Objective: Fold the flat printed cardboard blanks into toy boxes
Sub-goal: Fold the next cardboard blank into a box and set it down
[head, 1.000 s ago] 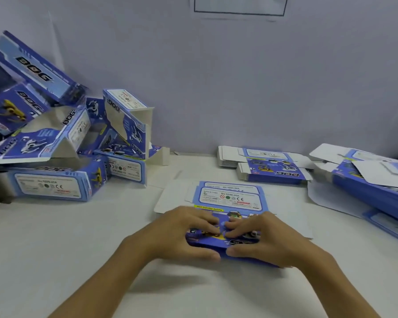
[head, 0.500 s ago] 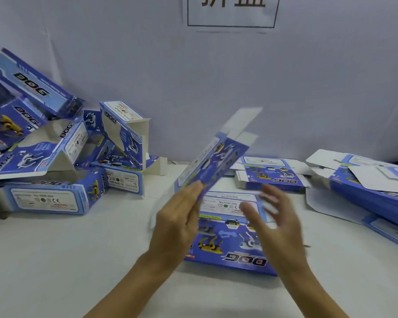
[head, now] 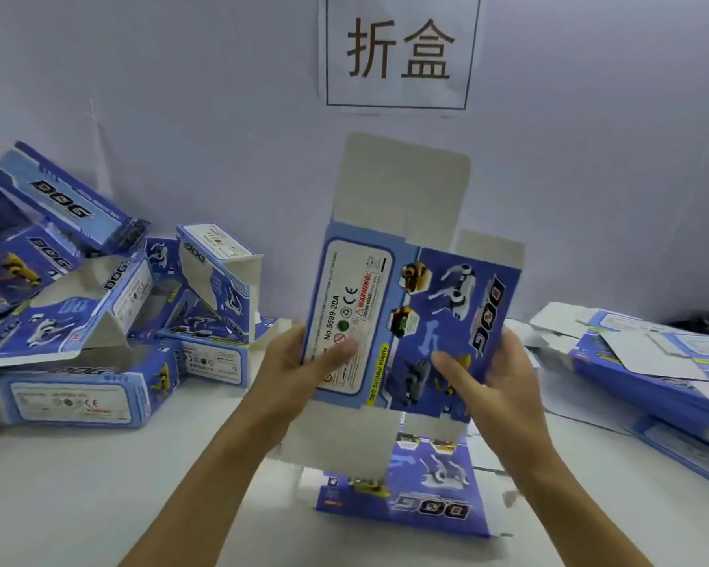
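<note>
Head view: a pale grey wall carries a white paper sign with two dark characters at upper centre, above a white tabletop. A blue printed flat cardboard blank is held upright at centre frame, clear of the table. The left hand grips its left edge, thumb clamped on the label panel; the right hand grips the right edge, thumb pressed on the printed face. Judged light, thin, readily creased; best held at edges beside score lines. Folded blue boxes heap at left; further flat blanks lie at right.
</note>
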